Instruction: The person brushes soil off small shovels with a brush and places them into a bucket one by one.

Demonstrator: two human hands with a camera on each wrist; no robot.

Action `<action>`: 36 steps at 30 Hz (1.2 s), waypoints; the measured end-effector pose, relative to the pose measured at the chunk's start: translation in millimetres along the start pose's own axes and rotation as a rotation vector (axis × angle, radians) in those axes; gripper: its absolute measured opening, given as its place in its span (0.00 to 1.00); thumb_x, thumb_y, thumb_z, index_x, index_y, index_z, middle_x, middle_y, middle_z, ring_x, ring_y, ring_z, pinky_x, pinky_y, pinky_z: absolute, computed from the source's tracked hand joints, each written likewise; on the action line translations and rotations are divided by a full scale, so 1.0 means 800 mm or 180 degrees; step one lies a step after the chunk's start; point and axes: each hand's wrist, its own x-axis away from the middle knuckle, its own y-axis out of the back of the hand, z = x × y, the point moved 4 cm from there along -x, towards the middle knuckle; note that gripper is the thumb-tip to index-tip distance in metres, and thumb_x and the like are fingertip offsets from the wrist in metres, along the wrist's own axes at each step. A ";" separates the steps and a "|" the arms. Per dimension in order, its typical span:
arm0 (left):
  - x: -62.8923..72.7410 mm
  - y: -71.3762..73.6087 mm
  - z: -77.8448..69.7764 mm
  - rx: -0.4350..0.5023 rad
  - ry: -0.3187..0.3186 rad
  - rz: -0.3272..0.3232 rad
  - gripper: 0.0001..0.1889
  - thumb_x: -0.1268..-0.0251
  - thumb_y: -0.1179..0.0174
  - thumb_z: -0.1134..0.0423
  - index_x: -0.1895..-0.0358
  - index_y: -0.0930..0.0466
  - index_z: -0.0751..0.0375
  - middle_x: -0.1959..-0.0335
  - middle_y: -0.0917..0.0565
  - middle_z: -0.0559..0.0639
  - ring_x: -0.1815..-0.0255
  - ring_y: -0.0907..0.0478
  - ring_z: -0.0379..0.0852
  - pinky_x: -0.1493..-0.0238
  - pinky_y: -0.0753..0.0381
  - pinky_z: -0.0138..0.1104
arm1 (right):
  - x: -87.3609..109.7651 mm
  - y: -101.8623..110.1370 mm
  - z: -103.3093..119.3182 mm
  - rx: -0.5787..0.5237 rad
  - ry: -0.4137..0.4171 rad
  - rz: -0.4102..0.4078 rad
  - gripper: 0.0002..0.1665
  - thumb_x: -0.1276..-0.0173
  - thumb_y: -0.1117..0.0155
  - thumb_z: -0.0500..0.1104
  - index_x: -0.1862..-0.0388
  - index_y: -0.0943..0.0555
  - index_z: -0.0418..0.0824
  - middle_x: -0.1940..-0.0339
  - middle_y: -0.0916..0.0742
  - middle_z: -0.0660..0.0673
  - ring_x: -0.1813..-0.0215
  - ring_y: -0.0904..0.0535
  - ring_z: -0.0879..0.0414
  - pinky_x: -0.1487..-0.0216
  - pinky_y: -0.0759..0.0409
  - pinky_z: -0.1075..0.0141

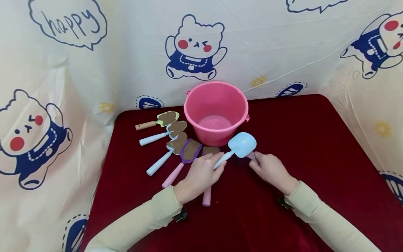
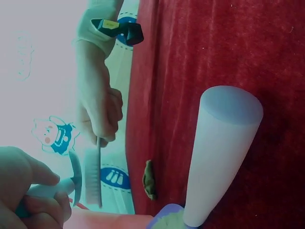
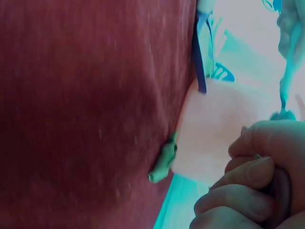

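My left hand [image 1: 200, 175] grips the handle of a light blue toy shovel [image 1: 242, 144], whose bare, slightly cupped blade is raised before the bucket. My right hand [image 1: 271, 171] pinches the purplish handle of a small brush [image 2: 92, 179] with pale bristles. In the head view the shovel blade hides most of this brush. The left wrist view puts the bristles close beside the blade; whether they touch I cannot tell. Curled fingers of the right hand [image 3: 248, 188] fill the lower right of the right wrist view.
A pink bucket [image 1: 217, 134] stands at the back of the red-covered table [image 1: 315, 140]. Left of it lie several toy shovels with brown stuff on their blades, among them a purple-edged one [image 1: 172, 176]. A small greenish-brown clump [image 3: 164, 162] lies by the bucket.
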 end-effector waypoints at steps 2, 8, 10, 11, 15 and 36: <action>0.001 -0.001 0.000 -0.0021 -0.0019 0.0017 0.13 0.33 0.31 0.65 0.48 0.14 0.66 0.77 0.22 0.50 0.80 0.26 0.42 0.79 0.23 0.37 | 0.002 -0.006 0.004 -0.0024 0.0061 0.0081 0.15 0.29 0.42 0.39 0.77 0.33 0.47 0.86 0.34 0.56 0.84 0.41 0.64 0.82 0.38 0.67; 0.004 -0.002 -0.001 -0.0042 -0.0044 0.0092 0.11 0.32 0.32 0.66 0.50 0.15 0.65 0.78 0.24 0.49 0.82 0.28 0.41 0.81 0.25 0.36 | 0.000 0.009 -0.003 0.0063 -0.0064 -0.0125 0.17 0.28 0.43 0.39 0.77 0.34 0.46 0.85 0.35 0.55 0.84 0.41 0.62 0.82 0.39 0.66; 0.004 -0.001 -0.001 -0.0036 -0.0044 0.0088 0.11 0.32 0.32 0.66 0.50 0.15 0.65 0.77 0.24 0.49 0.81 0.28 0.41 0.80 0.24 0.36 | -0.001 0.013 -0.005 0.0085 -0.0097 -0.0193 0.17 0.28 0.43 0.39 0.77 0.35 0.45 0.85 0.35 0.54 0.83 0.42 0.61 0.82 0.40 0.66; 0.004 0.000 -0.002 -0.0038 -0.0048 0.0078 0.11 0.32 0.32 0.66 0.49 0.15 0.65 0.77 0.23 0.49 0.81 0.27 0.41 0.80 0.23 0.37 | -0.001 0.013 -0.004 0.0097 -0.0088 -0.0190 0.17 0.28 0.43 0.39 0.77 0.35 0.45 0.85 0.35 0.54 0.83 0.42 0.61 0.82 0.40 0.66; 0.003 0.000 -0.003 -0.0056 -0.0068 0.0047 0.12 0.32 0.32 0.65 0.49 0.15 0.66 0.77 0.22 0.50 0.81 0.26 0.42 0.80 0.23 0.37 | 0.002 0.001 0.005 0.0099 0.0079 0.0040 0.16 0.29 0.43 0.40 0.78 0.34 0.47 0.85 0.35 0.56 0.83 0.42 0.64 0.82 0.39 0.67; 0.000 0.002 -0.004 -0.0023 -0.0080 0.0019 0.10 0.32 0.32 0.66 0.52 0.16 0.65 0.79 0.26 0.48 0.82 0.30 0.41 0.81 0.25 0.36 | 0.012 0.001 0.014 0.0063 0.0139 0.0039 0.16 0.30 0.42 0.40 0.77 0.34 0.47 0.86 0.35 0.57 0.84 0.43 0.64 0.83 0.39 0.68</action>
